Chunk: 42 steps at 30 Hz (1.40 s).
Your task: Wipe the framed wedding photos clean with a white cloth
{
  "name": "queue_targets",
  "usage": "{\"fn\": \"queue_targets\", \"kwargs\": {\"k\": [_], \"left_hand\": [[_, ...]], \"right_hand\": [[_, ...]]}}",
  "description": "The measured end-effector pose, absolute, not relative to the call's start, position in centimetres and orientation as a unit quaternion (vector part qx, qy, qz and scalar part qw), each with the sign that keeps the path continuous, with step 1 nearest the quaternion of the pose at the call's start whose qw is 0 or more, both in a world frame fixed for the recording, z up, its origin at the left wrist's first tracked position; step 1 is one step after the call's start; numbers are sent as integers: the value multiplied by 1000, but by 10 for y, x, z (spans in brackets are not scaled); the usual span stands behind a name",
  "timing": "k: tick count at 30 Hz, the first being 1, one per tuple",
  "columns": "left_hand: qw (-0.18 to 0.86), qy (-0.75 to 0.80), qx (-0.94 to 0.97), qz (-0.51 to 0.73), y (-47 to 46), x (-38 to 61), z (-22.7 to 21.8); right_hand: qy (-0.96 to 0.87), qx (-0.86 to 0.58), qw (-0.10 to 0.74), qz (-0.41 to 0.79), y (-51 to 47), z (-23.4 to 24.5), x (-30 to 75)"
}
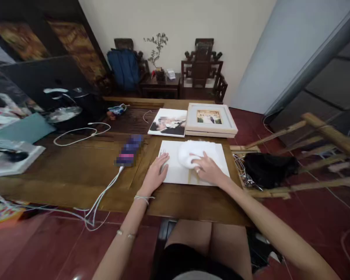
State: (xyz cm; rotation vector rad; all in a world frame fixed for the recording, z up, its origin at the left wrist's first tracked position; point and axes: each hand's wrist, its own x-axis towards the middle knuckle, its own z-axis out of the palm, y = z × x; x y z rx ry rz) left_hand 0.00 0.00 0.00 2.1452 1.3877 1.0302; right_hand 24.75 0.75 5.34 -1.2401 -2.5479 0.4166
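Observation:
On the wooden table in front of me lies a flat white panel (172, 173), its long side facing me. My left hand (159, 169) rests at the panel's left edge, fingers stretched out and holding nothing. With bent fingers, my right hand (206, 168) presses a bunched, fluffy white cloth (189, 149) against the panel's middle and right part. The fingertips sink partly into the cloth's folds and are hidden there. Below the cloth, faint tan marks show on the panel. Just beyond the panel sit a photo print (170, 123) and a light wooden picture frame (211, 120).
A phone (130, 151), blurred out, lies left of my left hand with a white cable (105, 190) running off the table's front edge. Farther left stand a dark monitor (51, 81) and a bowl (65, 114). A bamboo rack (297, 184) adjoins the table's right side.

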Motion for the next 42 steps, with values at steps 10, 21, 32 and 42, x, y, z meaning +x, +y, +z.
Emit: {"fn": "queue_targets", "kwargs": {"k": [10, 21, 32, 42], "left_hand": [[194, 500, 758, 370, 0, 0, 2], [194, 501, 759, 367, -1, 1, 3], [188, 497, 762, 371, 0, 0, 1], [197, 501, 760, 365, -1, 1, 4]], "right_hand": [[-877, -471, 84, 47, 34, 49, 217], [-902, -387, 82, 171, -99, 71, 219], [-873, -470, 91, 90, 27, 59, 227], [-905, -422, 48, 20, -26, 50, 195]]}}
